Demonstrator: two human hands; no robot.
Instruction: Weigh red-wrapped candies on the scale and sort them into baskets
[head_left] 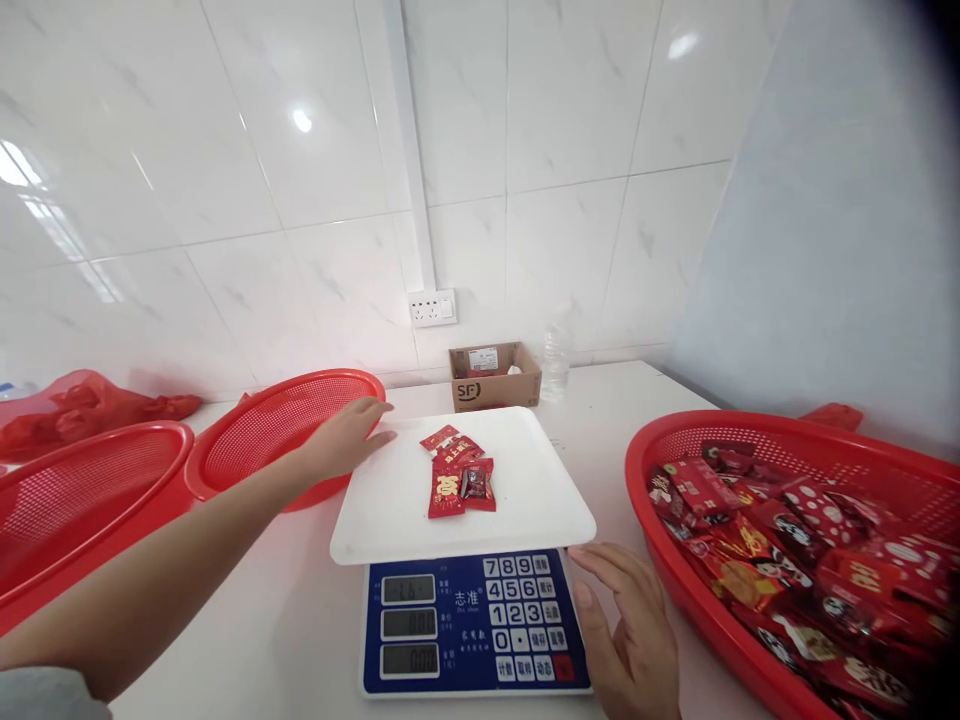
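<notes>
A white weighing tray (390,510) lies on a blue-faced electronic scale (472,625) in front of me. Several small red candy packets (457,473) lie in a cluster near the tray's middle. My left hand (346,437) is stretched out with fingers flat, touching the tray's far left corner beside an empty red basket (262,440). My right hand (626,625) is open, its fingertips at the tray's near right corner beside the scale's keypad. Neither hand holds anything.
A large red basket (667,570) full of red candy packets (787,550) stands at the right. Another empty red basket (82,500) and red plastic bags (82,400) are at the left. A small cardboard box (495,375) and a clear bottle (555,365) stand by the tiled wall.
</notes>
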